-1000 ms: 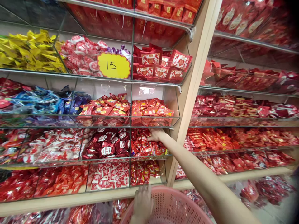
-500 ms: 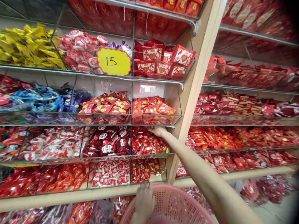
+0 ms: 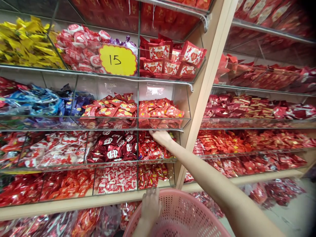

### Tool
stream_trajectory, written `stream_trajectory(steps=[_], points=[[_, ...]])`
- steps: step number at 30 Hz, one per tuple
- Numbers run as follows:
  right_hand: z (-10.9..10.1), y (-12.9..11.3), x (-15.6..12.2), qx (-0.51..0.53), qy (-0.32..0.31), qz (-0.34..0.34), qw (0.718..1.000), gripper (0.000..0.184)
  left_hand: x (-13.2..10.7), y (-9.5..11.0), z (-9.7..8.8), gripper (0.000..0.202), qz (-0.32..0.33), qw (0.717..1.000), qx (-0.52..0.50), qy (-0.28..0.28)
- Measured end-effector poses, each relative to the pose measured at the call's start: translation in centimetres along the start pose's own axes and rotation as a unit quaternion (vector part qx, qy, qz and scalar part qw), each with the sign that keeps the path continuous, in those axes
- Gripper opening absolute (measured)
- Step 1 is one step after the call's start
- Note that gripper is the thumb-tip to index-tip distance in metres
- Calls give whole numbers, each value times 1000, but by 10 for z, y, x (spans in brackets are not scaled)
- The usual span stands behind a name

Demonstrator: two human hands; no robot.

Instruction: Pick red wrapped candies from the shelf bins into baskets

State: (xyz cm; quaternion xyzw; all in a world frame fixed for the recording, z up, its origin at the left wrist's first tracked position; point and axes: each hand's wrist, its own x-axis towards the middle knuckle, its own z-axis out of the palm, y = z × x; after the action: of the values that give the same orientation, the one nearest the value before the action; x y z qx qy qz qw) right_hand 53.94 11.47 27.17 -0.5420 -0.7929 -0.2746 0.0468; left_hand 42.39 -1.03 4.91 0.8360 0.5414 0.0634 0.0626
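Observation:
My right hand [image 3: 161,138] reaches into a bin of small red-wrapped candies [image 3: 150,151], just beneath the shelf above. Its visible fingers look stretched out over the candies; the fingertips are partly hidden, and I see nothing held. Lower down, my left hand [image 3: 151,204] has its fingers closed at the rim of a pink perforated plastic basket [image 3: 195,207]. The basket is against the front of the shelving, and its visible inside shows only pink plastic. Dark red candy packets [image 3: 115,148] fill the bin left of my right hand.
Clear dividers split the shelves into bins. Red packets [image 3: 160,110] lie directly above my right hand, with a yellow price sign [image 3: 118,60] reading 15 higher up. A wooden upright [image 3: 197,121] stands to the right. Bagged candies [image 3: 91,220] sit under the bottom ledge [image 3: 74,205].
My right hand has moved slightly left and deeper over the red candies. My left hand stays at the basket rim. The whole view has shifted a little.

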Motion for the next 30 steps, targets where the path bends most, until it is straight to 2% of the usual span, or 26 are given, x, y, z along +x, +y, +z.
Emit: stream_trajectory(steps=[5,14,17,19,20,22,25,29,30], points=[[-9,-10,-11,-56,62,-75,994,28,0,-3,-1,51,-2,1000,12,-4],[-24,-23,-40,-66,123,-130,982,22,0,-1,-5,52,-12,999,38,-18],[-37,-34,-64,13,152,-132,980,25,1,0,-6,49,-11,999,34,-12],[-42,-44,-87,127,175,-110,970,26,2,-2,-6,47,-7,1000,30,-5],[-42,-50,-101,206,185,-90,957,24,3,-3,-7,46,-2,1000,27,-2],[-34,-63,-130,384,191,-25,903,21,3,-7,-8,44,18,1000,13,-3],[-1,-83,-176,587,137,147,785,20,3,-16,-11,46,50,998,-24,-17],[57,-111,-227,721,54,315,615,27,-3,-33,-17,50,26,996,-74,-35],[68,-116,-236,735,43,340,585,29,-6,-37,-18,49,32,995,-82,-38]])
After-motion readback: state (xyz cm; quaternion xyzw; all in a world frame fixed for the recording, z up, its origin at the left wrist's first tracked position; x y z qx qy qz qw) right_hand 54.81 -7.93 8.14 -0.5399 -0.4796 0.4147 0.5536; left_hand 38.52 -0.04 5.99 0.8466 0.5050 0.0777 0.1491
